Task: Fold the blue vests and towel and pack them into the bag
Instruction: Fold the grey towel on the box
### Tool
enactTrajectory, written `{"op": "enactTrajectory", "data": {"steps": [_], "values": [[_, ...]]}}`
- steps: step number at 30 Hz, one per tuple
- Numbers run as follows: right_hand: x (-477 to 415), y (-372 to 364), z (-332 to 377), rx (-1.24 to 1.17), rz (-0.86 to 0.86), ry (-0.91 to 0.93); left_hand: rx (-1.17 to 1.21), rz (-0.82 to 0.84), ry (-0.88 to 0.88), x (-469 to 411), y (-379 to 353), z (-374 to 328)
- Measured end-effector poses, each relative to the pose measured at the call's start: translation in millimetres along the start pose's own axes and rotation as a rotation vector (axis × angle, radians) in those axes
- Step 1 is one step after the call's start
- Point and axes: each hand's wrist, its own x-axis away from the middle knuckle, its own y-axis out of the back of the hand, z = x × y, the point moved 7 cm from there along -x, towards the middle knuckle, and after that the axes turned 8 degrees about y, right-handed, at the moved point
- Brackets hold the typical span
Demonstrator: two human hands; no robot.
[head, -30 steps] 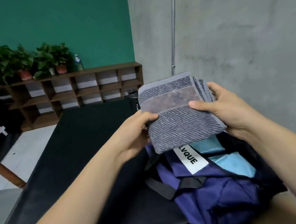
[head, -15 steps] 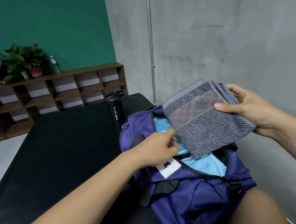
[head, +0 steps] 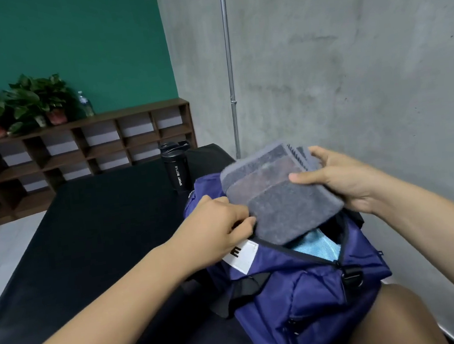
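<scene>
Your right hand [head: 345, 184] has the folded grey towel [head: 276, 203] clamped by its right edge, thumb flat across the top and the other fingers wrapped behind. The towel is up off the table and tilted. Its low near corner hangs over the open mouth of the bag [head: 303, 292] and hides part of the zip line. I can't tell whether that corner touches what lies inside.

Your left hand [head: 215, 229] is at the bag's left lip, knuckles up, fingers curled, thumb right against the towel's left edge. The fingertips are tucked out of sight, so I can't tell if they pinch the lip or only rest on it. The hand covers most of the white label [head: 243, 254], and one black letter, E, shows.

Light blue cloth, the vests [head: 316, 246], lies inside the bag below the towel and shows through the open zip. The purple-blue bag sits at the near right end of the black table [head: 86, 228]. A black strap [head: 246, 287] crosses its front and a buckle [head: 351, 276] sits at its right end. Your knee [head: 390, 322] is just beside it.

Behind the bag, a black bottle [head: 178, 168] stands upright on the table. Farther back, a brown shelf [head: 91, 146] carries potted plants [head: 17, 104] and a water bottle [head: 85, 104]. A metal pipe [head: 228, 59] runs up the grey wall [head: 348, 61].
</scene>
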Motion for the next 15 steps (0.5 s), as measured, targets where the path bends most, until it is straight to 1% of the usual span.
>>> {"op": "enactTrajectory", "data": {"steps": [3, 5, 8, 10, 13, 15], "values": [[4, -10, -33, 0.257, 0.117, -0.120, 0.032, -0.096, -0.010, 4, 12, 5], [8, -13, -44, 0.454, 0.174, -0.145, 0.038, -0.161, -0.004, 4, 25, 5], [7, -17, -40, 0.876, 0.229, -0.013, 0.042, -0.226, -0.001, 0, 43, 0], [8, -20, -32, 1.068, 0.248, 0.081, 0.044, -0.223, 0.010, -3, 47, -2], [11, -24, -17, 1.222, 0.276, 0.221, 0.004, -0.138, 0.049, -8, 43, -2], [15, -23, -7, 1.419, 0.256, 0.303, -0.021, -0.084, 0.053, -11, 38, -5]]}}
